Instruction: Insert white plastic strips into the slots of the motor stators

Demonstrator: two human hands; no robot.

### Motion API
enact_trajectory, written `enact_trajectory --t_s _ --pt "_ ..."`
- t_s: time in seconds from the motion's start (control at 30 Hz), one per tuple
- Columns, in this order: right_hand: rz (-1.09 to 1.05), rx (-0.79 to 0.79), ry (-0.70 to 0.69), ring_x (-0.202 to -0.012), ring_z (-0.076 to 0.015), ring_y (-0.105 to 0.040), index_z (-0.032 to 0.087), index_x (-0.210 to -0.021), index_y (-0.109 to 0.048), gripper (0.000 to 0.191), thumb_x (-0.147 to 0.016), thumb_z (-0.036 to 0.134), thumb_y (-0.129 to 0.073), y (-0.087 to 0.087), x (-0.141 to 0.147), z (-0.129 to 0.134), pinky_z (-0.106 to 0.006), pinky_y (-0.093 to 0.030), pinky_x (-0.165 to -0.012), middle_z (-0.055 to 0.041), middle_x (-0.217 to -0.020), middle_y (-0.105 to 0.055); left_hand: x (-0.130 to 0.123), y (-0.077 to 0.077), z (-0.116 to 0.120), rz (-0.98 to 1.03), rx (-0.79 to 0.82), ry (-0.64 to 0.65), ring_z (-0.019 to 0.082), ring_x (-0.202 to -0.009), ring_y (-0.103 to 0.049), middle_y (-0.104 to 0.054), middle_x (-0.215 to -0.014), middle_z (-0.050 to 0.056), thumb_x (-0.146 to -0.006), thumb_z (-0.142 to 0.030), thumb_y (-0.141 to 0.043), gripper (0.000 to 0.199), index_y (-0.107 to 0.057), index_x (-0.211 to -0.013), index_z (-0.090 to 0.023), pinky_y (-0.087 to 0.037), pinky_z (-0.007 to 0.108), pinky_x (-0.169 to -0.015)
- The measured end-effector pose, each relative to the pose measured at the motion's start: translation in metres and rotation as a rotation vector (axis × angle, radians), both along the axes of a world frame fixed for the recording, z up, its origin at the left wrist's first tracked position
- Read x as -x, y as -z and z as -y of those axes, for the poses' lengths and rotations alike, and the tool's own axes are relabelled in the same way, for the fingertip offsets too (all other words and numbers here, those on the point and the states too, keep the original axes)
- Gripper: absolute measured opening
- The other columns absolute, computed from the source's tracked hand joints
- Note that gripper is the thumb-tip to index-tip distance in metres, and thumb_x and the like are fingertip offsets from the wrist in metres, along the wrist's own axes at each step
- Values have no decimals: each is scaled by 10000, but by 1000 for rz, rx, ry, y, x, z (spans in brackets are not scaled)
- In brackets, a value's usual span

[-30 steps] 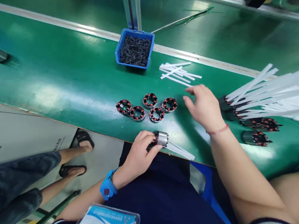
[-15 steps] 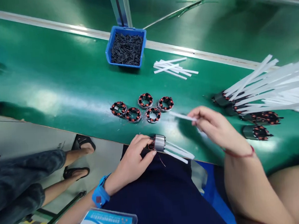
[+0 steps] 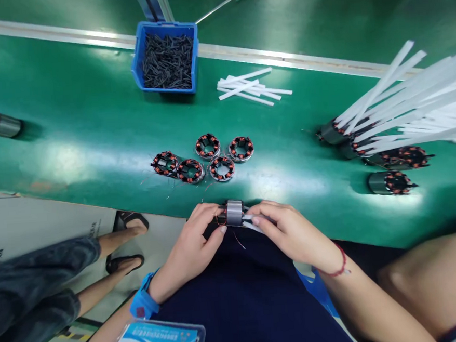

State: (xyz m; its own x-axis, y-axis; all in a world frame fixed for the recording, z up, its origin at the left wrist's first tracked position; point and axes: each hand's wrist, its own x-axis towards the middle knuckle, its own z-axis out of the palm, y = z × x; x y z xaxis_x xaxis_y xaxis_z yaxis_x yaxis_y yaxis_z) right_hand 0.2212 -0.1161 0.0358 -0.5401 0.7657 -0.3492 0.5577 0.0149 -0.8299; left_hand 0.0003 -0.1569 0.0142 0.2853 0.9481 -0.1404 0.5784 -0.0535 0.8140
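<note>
At the bench's near edge, a grey motor stator (image 3: 234, 212) with copper windings lies on its side. My left hand (image 3: 201, 235) is closed on its left end, thumb below and fingers above. Closed at the stator's right end, my right hand (image 3: 282, 227) pinches a white strip (image 3: 250, 222) against the opening. Part of the strips there is hidden by the right fingers. A thin copper wire hangs below the stator. Just beyond the hands, several wound stators (image 3: 222, 169) stand on end in a cluster.
A blue bin (image 3: 195, 64) of short black pieces stands at the back, beside a pile of white strips (image 3: 251, 88). To the right are stators (image 3: 381, 183), some with long white strips (image 3: 403, 106) sticking out. Another stator (image 3: 4, 124) lies far left. A person's legs (image 3: 81, 254) show at left.
My right hand has moved left with a white strip and now meets the stator's right end. The left hand keeps its hold. The view has shifted a little.
</note>
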Motion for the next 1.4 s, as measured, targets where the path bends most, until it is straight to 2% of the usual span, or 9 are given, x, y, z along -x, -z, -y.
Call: enact_trajectory --t_s 0.27,0.43,0.53,0.73,0.83,0.97,1.13,1.3,1.4 --pt "-78 193 126 -666 -120 -474 212 -868 -566 107 -884 290 -495 9 18 11 -237 -384 -625 5 -802 -571 2 5 0 87 -13 -36 151 -849 -534 -596 -908 46 -901 -123 -450 152 -591 -920 -176 -449 286 -761" --pt "-256 490 333 -554 -86 -371 184 -852 -580 199 -829 382 -585 16 23 18 -211 -328 -526 36 -661 -487 -1 7 5 177 -71 -90 145 -794 -519 -574 -833 37 -893 -127 -477 117 -584 -886 -175 -438 287 -719" --pt "-276 545 411 -498 -70 -297 173 -839 -594 255 -799 423 -619 16 23 21 -209 -268 -472 52 -600 -431 -2 7 9 238 -125 -132 150 -803 -522 -574 -833 37 -881 -117 -495 112 -585 -892 -183 -436 298 -731" --pt "-199 413 459 -486 -69 -308 157 -831 -631 292 -788 445 -629 19 25 25 -212 -256 -455 42 -572 -450 -3 5 8 296 -77 -166 156 -864 -509 -551 -891 39 -898 -155 -470 97 -562 -911 -182 -423 311 -793" --pt "-167 318 433 -534 -90 -429 164 -894 -672 280 -828 423 -588 19 26 27 -219 -351 -511 12 -640 -567 -6 1 5 192 -3 -155 179 -925 -476 -522 -967 55 -868 -237 -548 104 -536 -944 -168 -409 329 -826" --pt "-157 240 326 -797 -173 -612 207 -1048 -691 282 -888 359 -515 18 23 28 -298 -470 -760 -33 -895 -699 -10 0 1 88 -4 -152 179 -913 -453 -523 -935 44 -849 -242 -587 87 -551 -851 -163 -387 320 -821" --pt "-110 263 104 -975 -201 -635 274 -1175 -643 327 -927 305 -433 14 9 21 -350 -469 -902 -12 -1084 -692 -10 2 3 94 -20 -146 182 -909 -456 -537 -942 43 -850 -249 -592 94 -580 -900 -171 -378 331 -832" --pt "26 114 -185 -936 -186 -648 290 -1263 -571 369 -925 292 -423 -6 -7 -5 -335 -488 -876 -16 -1074 -692 -8 4 5 121 -34 -130 183 -918 -461 -548 -952 47 -850 -246 -597 88 -584 -895 -171 -383 333 -843" --pt "106 -143 -128 -934 -195 -627 237 -1264 -560 393 -892 344 -497 -13 -13 -45 -337 -487 -857 -53 -1070 -675 -11 8 3 181 -90 -135 185 -952 -464 -555 -965 50 -851 -223 -595 87 -583 -923 -176 -395 329 -858"
